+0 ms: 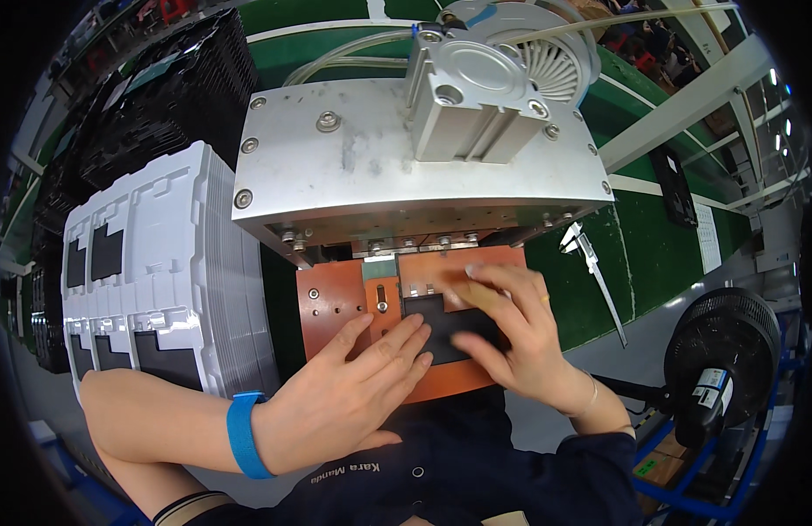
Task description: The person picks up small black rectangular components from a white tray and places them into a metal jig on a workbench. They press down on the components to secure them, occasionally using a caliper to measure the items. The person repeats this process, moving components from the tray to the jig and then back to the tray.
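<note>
A flat black rectangular piece [439, 326] lies on the orange fixture plate [331, 294] in front of the silver press [353, 171]. My left hand [349, 394], with a blue wristband, rests with its fingers stretched out flat across the plate. Its fingertips touch the left edge of the black piece. Over the piece's right side, my right hand [524, 333] has its fingers bent and spread apart, its index finger somewhat blurred. Part of the black piece is hidden under that hand. Small metal tabs show at the piece's far edge.
Stacked white trays [165, 206] with black pieces in their pockets stand at left, and black trays [169, 114] behind them. A caliper [590, 263] lies on the green table, right of the press. A pneumatic cylinder [476, 96] tops the press. A black fan [721, 351] stands at right.
</note>
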Action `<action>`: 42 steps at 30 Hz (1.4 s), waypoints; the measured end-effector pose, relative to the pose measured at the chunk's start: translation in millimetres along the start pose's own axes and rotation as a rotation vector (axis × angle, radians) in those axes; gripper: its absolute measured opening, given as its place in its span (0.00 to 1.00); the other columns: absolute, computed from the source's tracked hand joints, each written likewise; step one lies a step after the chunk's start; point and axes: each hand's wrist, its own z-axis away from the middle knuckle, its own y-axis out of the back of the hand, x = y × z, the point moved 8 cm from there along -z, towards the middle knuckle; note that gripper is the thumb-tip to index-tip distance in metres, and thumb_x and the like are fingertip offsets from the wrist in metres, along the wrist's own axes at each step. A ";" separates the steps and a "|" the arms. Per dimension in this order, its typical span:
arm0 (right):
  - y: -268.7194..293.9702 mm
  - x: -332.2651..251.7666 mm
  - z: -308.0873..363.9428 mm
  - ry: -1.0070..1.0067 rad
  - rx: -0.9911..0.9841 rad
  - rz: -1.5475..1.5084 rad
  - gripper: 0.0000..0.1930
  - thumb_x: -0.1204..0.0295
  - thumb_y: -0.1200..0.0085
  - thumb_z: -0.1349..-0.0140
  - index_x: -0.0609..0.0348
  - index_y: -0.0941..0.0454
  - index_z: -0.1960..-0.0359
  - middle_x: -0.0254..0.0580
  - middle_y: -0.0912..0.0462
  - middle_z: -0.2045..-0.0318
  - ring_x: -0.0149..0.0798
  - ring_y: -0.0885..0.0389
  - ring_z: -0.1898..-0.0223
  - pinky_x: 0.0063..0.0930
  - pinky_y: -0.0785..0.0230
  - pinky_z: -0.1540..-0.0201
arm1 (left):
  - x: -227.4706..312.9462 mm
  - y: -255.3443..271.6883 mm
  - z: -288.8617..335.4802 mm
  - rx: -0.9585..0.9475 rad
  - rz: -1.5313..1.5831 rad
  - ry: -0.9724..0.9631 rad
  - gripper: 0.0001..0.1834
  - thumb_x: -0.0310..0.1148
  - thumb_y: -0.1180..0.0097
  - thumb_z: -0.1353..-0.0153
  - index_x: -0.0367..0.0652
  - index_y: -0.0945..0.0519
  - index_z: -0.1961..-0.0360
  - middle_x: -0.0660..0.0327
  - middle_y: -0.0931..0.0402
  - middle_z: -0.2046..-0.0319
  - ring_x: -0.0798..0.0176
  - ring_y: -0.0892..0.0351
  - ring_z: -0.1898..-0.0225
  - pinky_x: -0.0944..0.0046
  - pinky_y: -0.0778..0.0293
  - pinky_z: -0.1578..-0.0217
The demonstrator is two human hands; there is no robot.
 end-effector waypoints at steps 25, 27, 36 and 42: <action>-10.4 24.7 -10.9 0.055 -0.066 -0.116 0.19 0.67 0.29 0.54 0.61 0.16 0.60 0.42 0.19 0.53 0.46 0.23 0.52 0.34 0.26 0.51 | -32.6 0.8 -9.1 -0.004 0.088 0.134 0.46 0.65 0.41 0.46 0.45 0.32 0.34 0.47 0.45 0.29 0.34 0.50 0.28 0.37 0.34 0.39; -9.9 24.1 -12.0 0.062 -0.064 -0.119 0.19 0.67 0.29 0.54 0.61 0.16 0.60 0.43 0.19 0.53 0.45 0.23 0.52 0.34 0.26 0.51 | -32.6 1.3 -9.4 -0.007 0.091 0.136 0.46 0.64 0.41 0.46 0.45 0.31 0.34 0.47 0.45 0.29 0.34 0.50 0.28 0.38 0.33 0.40; -10.5 22.6 -12.9 0.072 -0.088 -0.112 0.18 0.67 0.29 0.54 0.61 0.17 0.61 0.43 0.19 0.53 0.45 0.23 0.51 0.34 0.26 0.52 | -33.0 3.3 -9.7 -0.019 0.116 0.142 0.44 0.64 0.40 0.45 0.45 0.30 0.35 0.47 0.43 0.30 0.35 0.50 0.28 0.38 0.33 0.39; -12.0 22.3 -12.3 0.069 -0.089 -0.106 0.18 0.68 0.29 0.54 0.61 0.17 0.61 0.44 0.20 0.53 0.45 0.24 0.51 0.34 0.27 0.51 | -33.0 2.7 -10.2 -0.020 0.136 0.147 0.44 0.63 0.40 0.46 0.45 0.30 0.35 0.47 0.43 0.30 0.34 0.50 0.28 0.37 0.33 0.40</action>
